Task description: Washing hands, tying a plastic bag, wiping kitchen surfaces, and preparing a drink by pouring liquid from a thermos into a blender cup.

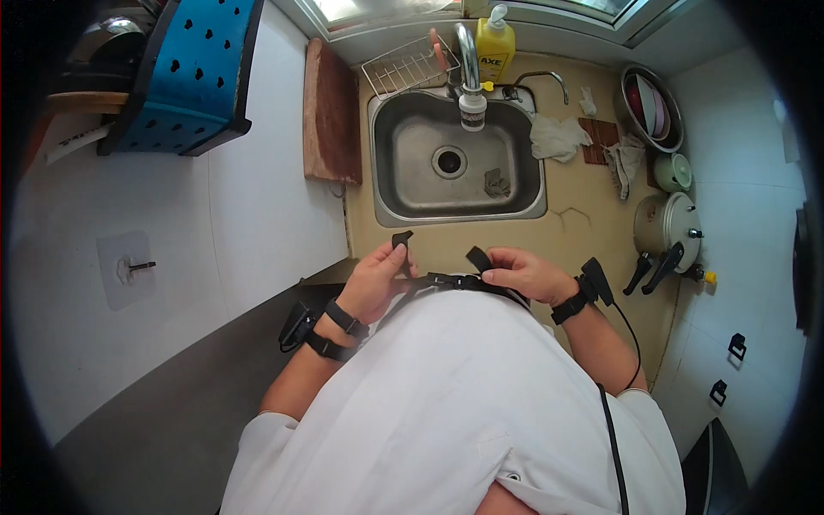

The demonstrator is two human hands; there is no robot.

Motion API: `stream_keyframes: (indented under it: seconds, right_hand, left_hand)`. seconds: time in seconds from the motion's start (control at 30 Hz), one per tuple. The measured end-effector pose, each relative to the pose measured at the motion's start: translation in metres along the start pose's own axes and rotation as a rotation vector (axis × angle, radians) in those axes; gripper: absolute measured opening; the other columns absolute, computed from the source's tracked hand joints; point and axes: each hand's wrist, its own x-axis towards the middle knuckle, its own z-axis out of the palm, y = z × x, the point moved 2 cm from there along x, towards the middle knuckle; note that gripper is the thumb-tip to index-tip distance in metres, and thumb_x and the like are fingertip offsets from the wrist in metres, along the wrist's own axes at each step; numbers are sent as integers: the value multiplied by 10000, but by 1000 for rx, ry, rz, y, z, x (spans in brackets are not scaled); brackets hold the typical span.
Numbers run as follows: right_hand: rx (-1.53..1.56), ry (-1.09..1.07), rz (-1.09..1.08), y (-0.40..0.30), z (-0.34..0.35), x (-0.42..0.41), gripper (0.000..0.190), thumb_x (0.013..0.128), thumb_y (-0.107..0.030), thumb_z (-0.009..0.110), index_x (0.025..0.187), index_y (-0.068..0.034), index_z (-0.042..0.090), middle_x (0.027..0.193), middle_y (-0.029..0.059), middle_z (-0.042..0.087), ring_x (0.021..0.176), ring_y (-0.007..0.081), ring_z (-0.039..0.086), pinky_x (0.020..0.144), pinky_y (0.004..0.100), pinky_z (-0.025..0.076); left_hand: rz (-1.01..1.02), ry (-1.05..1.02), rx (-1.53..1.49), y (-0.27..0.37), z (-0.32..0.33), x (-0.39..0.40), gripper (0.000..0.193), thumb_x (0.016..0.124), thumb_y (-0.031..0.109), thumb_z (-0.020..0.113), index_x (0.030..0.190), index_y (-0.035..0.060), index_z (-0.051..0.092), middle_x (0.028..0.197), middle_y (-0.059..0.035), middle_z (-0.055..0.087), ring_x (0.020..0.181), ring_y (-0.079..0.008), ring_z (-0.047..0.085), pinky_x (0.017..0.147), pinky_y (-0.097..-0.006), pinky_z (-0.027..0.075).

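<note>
At the waist, over a white shirt, runs a black strap with a buckle. My left hand pinches a black strap end between thumb and fingers, left of the buckle. Another black strap end is pinched by my right hand, right of the buckle. The two hands are apart. Both wrists wear black bands with small black devices; a cable runs from the one on the right. Beyond the hands lies a steel sink with a crumpled grey cloth inside.
A tap with a filter overhangs the sink. A wooden board leans at its left, near a wire rack. Behind are a yellow bottle, cloths, a steel bowl and a pressure cooker along the right wall.
</note>
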Motion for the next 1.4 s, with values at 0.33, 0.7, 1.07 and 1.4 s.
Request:
stream_keyframes:
  seconds: [0.33, 0.7, 1.07, 1.4]
  right_hand:
    - [-863, -187, -255, -60, 34, 55, 616, 833, -372, 761, 1292, -10, 567, 1165, 136, 598, 1131, 279, 554, 984, 387, 456]
    - [-869, -253, -108, -71, 43, 61, 448, 800, -364, 718, 984, 43, 676, 866, 174, 668, 843, 313, 647, 757, 400, 500]
    - [-826, -185, -271, -73, 40, 61, 362, 757, -271, 765, 922, 37, 672, 835, 148, 653, 783, 276, 623, 699, 376, 485]
    - [-786, -191, -243, -65, 38, 61, 353, 770, -282, 756, 937, 19, 675, 821, 130, 646, 762, 267, 614, 688, 373, 482]
  left_hand:
    - [133, -102, -163, 2, 2, -7, 261, 1065, 331, 449, 942, 111, 517, 853, -5, 527, 823, -133, 490, 759, -288, 410]
    - [166, 20, 3, 10, -12, -12, 249, 978, 145, 604, 1194, 37, 543, 897, -18, 567, 836, -118, 518, 743, -284, 459]
    - [759, -1, 1287, 52, 8, -25, 285, 846, 160, 734, 1101, 49, 671, 936, -83, 623, 804, -205, 589, 754, -304, 496]
    - [333, -17, 958, 32, 9, -17, 308, 836, 173, 777, 1075, 16, 662, 835, -36, 639, 726, -103, 574, 663, -253, 490]
